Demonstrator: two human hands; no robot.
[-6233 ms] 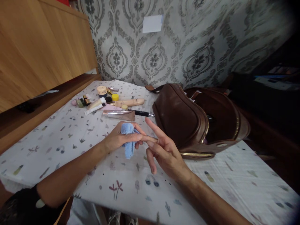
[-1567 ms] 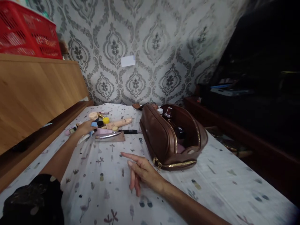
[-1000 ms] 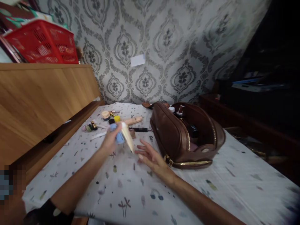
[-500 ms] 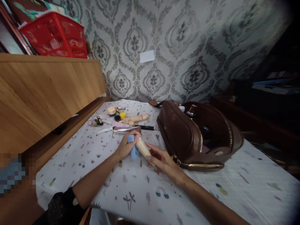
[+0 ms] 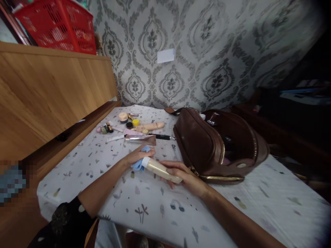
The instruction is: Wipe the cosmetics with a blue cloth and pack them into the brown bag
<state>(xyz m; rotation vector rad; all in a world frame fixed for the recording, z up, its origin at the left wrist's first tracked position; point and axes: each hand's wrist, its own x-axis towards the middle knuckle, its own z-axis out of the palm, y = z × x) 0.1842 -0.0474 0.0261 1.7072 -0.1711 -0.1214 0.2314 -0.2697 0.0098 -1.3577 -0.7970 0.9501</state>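
Observation:
Above the front part of the table, my right hand [image 5: 184, 175] is closed around a cream-coloured cosmetic tube [image 5: 162, 170] with a white cap, lying nearly level and pointing left. My left hand [image 5: 138, 155] grips a crumpled light-blue cloth [image 5: 139, 165] right beside the tube's cap end; part of the cloth is hidden under the fingers. Just beyond my hands lie a rose-metallic tube [image 5: 141, 139], a black pen-like stick [image 5: 162, 137] and a beige tube [image 5: 152, 126]. To the right stands a brown leather toiletry bag [image 5: 199, 141], unzipped, with a few items inside.
Several small cosmetics, among them a yellow-lidded jar [image 5: 136, 122] and a cream jar [image 5: 123, 117], lie at the back left of the patterned tablecloth [image 5: 124, 213]. A wooden cabinet [image 5: 57, 79] borders the left side, bearing a red basket [image 5: 59, 27]. A patterned wall closes the back.
The tube has turned from steeply slanted to nearly level, its white cap now showing. The cloth has shifted left and bunched up under my left hand. The view has tilted slightly.

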